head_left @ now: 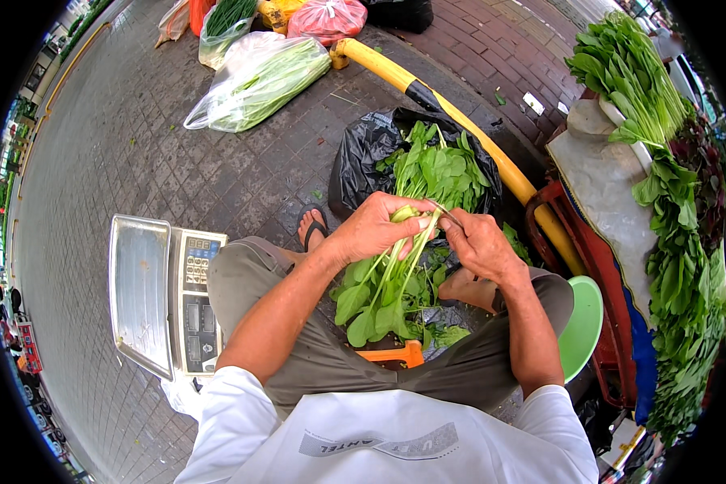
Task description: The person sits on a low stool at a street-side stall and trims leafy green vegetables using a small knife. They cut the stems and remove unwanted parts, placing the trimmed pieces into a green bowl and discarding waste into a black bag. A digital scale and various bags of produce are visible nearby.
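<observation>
Clasping leafy-green bunch (385, 297) by stems (417, 248) in fingers (402, 230) of left hand (371, 226), pinching slim dark item (452, 216) in right hand (486, 248); holding both between knees (246, 270), near black plastic bag (356, 165), likely for easy reach.

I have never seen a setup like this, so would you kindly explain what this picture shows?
There is no robot, only a person working bare-handed, filmed by a fisheye camera worn on the head, looking down, so straight edges bend. The left hand holds a bunch of leafy greens; the right hand pinches a thin dark item, too small to identify. On the pavement lie a black plastic bag of greens and a clear bag of vegetables; a digital scale is beside the left knee.
</observation>
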### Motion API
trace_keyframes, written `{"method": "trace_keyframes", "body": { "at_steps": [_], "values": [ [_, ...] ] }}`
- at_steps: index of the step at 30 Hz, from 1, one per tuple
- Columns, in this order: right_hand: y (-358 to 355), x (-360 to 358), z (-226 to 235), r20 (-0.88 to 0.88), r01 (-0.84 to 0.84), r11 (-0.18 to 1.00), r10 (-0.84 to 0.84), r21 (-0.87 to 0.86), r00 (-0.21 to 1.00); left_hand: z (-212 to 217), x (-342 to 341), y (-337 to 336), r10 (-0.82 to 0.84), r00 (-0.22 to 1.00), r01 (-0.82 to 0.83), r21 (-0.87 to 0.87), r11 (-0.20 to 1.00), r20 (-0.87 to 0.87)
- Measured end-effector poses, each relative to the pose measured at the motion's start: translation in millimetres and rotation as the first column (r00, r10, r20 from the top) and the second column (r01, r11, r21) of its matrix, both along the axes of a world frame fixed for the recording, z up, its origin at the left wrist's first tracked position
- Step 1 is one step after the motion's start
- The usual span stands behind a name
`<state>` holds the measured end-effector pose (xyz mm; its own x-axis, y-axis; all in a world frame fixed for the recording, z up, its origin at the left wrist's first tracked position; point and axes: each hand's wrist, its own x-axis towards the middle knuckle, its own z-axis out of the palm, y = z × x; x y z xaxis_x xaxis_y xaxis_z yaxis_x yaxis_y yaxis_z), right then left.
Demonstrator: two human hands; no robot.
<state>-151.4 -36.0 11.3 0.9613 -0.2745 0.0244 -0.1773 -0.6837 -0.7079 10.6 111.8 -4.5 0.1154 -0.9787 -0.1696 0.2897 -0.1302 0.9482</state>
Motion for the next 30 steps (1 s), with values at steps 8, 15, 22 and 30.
{"method": "trace_keyframes", "body": {
  "at_steps": [8, 15, 22, 30],
  "values": [
    [5, 0, -6, 0.024, 0.003, 1.000, -0.002, -0.028, 1.000, -1, -2, 4, -0.002, 1.000, 0.002, -0.015, 1.000, -0.027],
    [4, 0, -13, 0.086, 0.021, 0.992, -0.010, -0.125, 0.996, -1, -6, 5, -0.007, 0.998, 0.005, -0.034, 0.999, -0.055],
    [-3, 2, -15, 0.034, 0.110, 0.992, -0.112, 0.063, 0.993, 4, 5, 2, 0.096, 0.995, -0.096, 0.041, 0.995, 0.008],
    [7, 6, -30, 0.089, 0.273, 0.878, -0.332, 0.394, 0.939, 0, 7, -1, 0.303, 0.905, -0.294, -0.078, 0.953, 0.300]
  ]
}}
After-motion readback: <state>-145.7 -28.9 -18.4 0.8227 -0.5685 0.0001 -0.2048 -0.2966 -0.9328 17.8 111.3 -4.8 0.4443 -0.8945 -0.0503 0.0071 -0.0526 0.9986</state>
